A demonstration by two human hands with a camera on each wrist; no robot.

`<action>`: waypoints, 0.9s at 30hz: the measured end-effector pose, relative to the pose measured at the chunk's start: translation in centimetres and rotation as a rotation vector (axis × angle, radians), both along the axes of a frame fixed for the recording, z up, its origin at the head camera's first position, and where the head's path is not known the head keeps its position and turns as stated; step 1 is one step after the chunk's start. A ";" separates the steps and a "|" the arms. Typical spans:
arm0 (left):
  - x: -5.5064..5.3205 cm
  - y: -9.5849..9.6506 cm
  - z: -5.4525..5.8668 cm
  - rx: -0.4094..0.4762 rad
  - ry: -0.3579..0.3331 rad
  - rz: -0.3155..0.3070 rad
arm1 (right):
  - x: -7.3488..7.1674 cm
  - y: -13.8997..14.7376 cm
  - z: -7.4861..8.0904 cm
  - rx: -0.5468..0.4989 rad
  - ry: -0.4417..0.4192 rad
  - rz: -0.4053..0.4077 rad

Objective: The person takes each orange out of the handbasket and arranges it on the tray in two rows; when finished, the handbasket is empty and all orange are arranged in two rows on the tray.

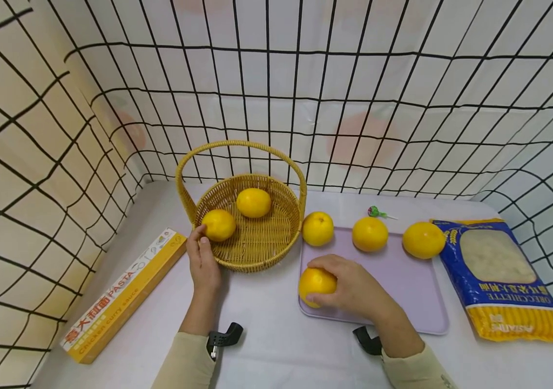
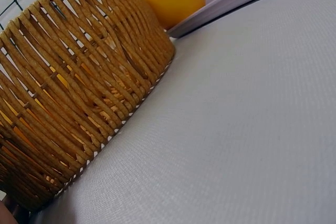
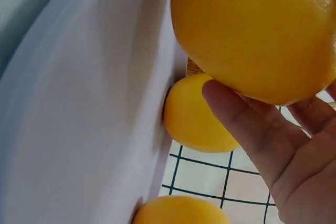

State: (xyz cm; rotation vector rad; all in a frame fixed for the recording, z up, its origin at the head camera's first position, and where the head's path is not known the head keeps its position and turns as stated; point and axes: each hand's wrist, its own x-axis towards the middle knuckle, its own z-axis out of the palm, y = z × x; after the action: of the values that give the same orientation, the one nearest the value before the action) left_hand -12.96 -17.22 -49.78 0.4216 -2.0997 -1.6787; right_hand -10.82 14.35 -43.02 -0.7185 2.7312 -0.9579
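Observation:
My right hand (image 1: pixel 349 283) grips an orange (image 1: pixel 317 287) over the left side of the lilac tray (image 1: pixel 398 286). In the right wrist view its thumb and fingers hold the smooth yellow-orange fruit (image 3: pixel 252 30) from below and the side. The left hand (image 1: pixel 203 265) holds the left rim of a round wicker basket (image 1: pixel 252 254) with a tall handle, its fingertips beside one orange (image 1: pixel 219 225) inside. A second orange (image 1: pixel 254 202) lies farther back in the basket. In the left wrist view the woven side (image 2: pixel 89 61) hides most of that hand.
Three more oranges sit along the tray's back edge: one (image 1: pixel 317 228) by the basket, one mid-edge (image 1: pixel 370 234), one at right (image 1: pixel 424 240). Behind lies a lollipop (image 1: pixel 376 212). A pasta bag (image 1: pixel 505 275) lies right, a pasta box (image 1: pixel 123 297) left. Black mesh (image 1: pixel 281 97) surrounds the table.

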 end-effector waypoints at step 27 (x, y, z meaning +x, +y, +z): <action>0.0 -0.1 0.1 -0.014 0.000 -0.010 | 0.6 -0.8 -0.2 0.117 -0.025 0.054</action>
State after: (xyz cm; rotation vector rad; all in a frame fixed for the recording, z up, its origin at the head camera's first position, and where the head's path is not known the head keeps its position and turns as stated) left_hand -12.96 -17.32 -49.72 0.4080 -2.1158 -1.6684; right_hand -10.26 13.54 -43.17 -0.7492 2.7049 -0.7832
